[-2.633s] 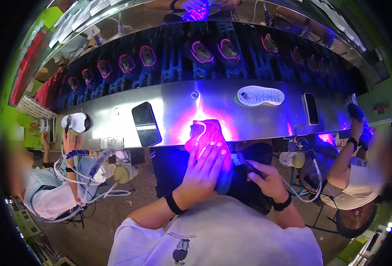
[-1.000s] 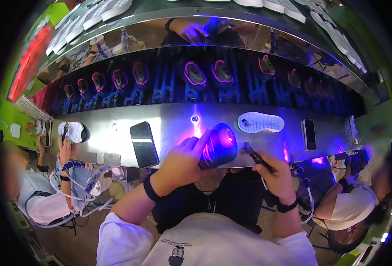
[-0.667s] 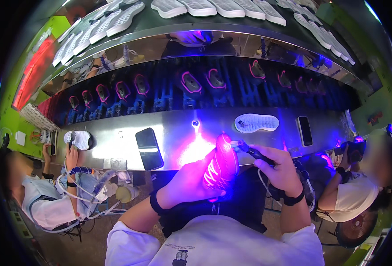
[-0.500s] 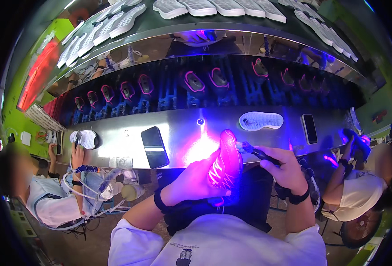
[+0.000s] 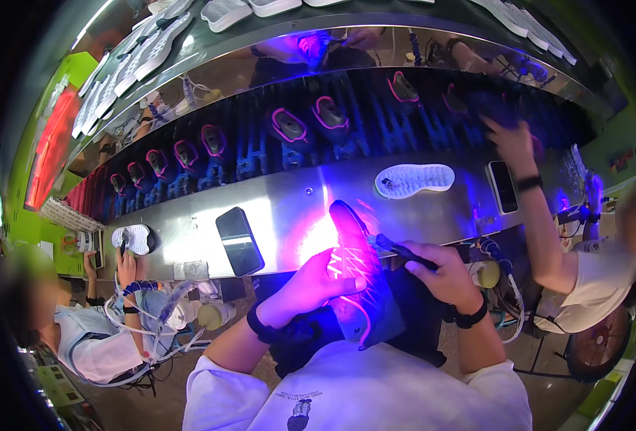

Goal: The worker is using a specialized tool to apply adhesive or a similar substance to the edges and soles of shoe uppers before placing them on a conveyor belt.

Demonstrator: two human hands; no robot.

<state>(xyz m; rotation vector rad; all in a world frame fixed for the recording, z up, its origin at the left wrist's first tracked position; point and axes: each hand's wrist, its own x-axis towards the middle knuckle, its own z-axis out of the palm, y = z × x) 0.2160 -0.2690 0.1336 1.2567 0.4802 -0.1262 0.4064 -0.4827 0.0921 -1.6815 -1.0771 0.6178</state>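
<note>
In my left hand (image 5: 311,285) is a dark shoe upper (image 5: 356,248) with pale laces, its toe pointing away from me. My thumb presses over the lacing and the fingers wrap the left side; violet light tints both hand and shoe pink. My right hand (image 5: 444,273) grips a brush (image 5: 408,252) by its dark handle. The brush's bristles meet the upper's right edge, near the toe; whether they press on it I cannot tell. Beyond the brush, a white shoe sole (image 5: 415,179) lies on the metal bench (image 5: 296,208).
Phones (image 5: 240,241) (image 5: 503,187) lie on the bench. Behind it, a dark conveyor (image 5: 253,154) carries several shoe uppers, below a shelf (image 5: 289,25) of white soles. A co-worker on the left handles a sole (image 5: 132,238); another's arm (image 5: 544,208) reaches toward the conveyor at right.
The shoe upper has turned in my left hand, showing its lacing and heel opening more. My right hand and brush have shifted slightly left. The right co-worker's arm has reached over the bench.
</note>
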